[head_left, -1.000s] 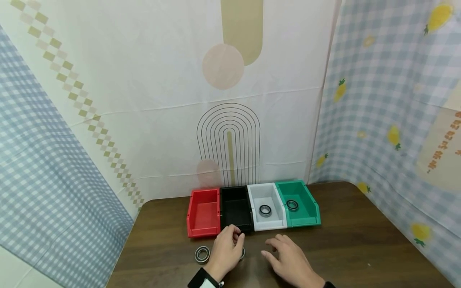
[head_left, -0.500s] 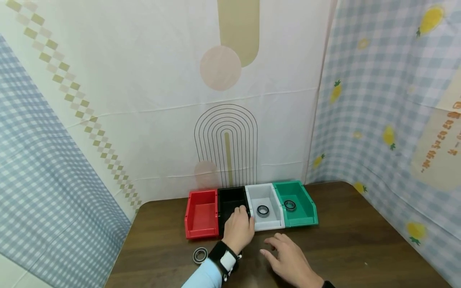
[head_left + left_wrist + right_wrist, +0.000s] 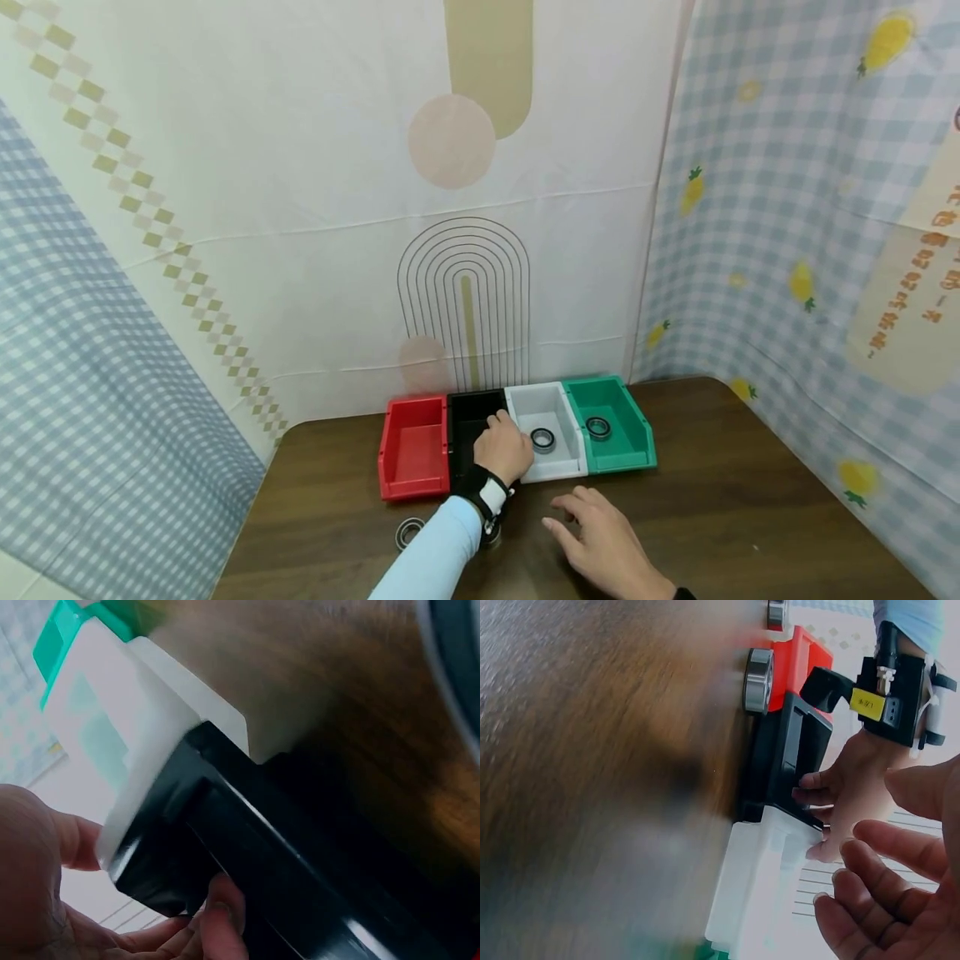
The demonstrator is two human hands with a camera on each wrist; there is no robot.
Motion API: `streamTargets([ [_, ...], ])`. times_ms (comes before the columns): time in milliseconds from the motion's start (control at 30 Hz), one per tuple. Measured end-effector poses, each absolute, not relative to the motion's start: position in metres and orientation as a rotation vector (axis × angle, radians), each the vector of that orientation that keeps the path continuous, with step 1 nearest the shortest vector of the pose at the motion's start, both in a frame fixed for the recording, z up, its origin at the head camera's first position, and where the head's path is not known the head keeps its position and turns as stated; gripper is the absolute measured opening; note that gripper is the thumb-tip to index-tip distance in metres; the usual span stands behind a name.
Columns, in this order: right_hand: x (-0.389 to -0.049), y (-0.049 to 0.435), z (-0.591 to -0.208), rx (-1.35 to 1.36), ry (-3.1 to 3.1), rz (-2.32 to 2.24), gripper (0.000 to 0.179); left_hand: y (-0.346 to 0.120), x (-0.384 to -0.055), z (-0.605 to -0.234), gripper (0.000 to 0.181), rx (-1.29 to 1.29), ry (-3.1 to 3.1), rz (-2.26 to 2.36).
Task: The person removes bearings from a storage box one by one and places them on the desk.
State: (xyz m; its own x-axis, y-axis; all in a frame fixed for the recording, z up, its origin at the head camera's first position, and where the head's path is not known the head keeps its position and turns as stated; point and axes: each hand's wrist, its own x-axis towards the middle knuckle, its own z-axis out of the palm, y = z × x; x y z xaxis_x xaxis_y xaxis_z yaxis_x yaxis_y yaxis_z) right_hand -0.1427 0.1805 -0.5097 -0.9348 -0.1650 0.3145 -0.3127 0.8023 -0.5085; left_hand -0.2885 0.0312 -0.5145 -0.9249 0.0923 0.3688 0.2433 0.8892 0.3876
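Note:
My left hand (image 3: 504,448) reaches over the front of the black bin (image 3: 468,417). In the left wrist view its fingers (image 3: 225,911) curl inside that bin and the thumb lies on the white bin's side, so the hand grips the adjoining walls. My right hand (image 3: 603,542) hovers apart from the bins, fingers loosely bent around nothing. One ball bearing (image 3: 759,680) stands near the black bin; another bearing (image 3: 778,613) is near the red bin. In the head view my left arm partly hides both.
The red bin (image 3: 414,487), black bin, white bin (image 3: 553,472) and green bin (image 3: 633,460) stand in a row on the brown table (image 3: 720,500). One bearing (image 3: 543,450) lies in the white bin, another bearing (image 3: 598,437) in the green. A cloth (image 3: 337,208) hangs behind.
My left hand has moved forward and right from beside the loose bearings to the black bin's wall. My right hand has stayed where it was. The head view has shifted slightly.

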Motion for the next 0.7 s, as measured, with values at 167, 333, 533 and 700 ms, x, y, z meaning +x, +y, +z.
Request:
streamTargets([
  [167, -0.143, 0.181, -0.511, 0.324, -2.739, 0.839, 0.018, 0.035, -0.302, -0.509, 0.04, -0.2, -2.855, -0.592],
  [333, -0.144, 0.18, -0.513, 0.284, -2.733, 0.856, 0.01, 0.042, -0.312, -0.507, 0.061, -0.17, -3.033, -0.439],
  [533, -0.145, 0.178, -0.513, 0.271, -2.713, 0.884, 0.005, 0.041, -0.315, -0.506, 0.07, -0.144, -3.159, -0.489],
  [700, -0.147, 0.178, -0.515, 0.296, -2.701, 0.89, 0.006, 0.038, -0.318, -0.511, 0.071, -0.164, -3.155, -0.541],
])
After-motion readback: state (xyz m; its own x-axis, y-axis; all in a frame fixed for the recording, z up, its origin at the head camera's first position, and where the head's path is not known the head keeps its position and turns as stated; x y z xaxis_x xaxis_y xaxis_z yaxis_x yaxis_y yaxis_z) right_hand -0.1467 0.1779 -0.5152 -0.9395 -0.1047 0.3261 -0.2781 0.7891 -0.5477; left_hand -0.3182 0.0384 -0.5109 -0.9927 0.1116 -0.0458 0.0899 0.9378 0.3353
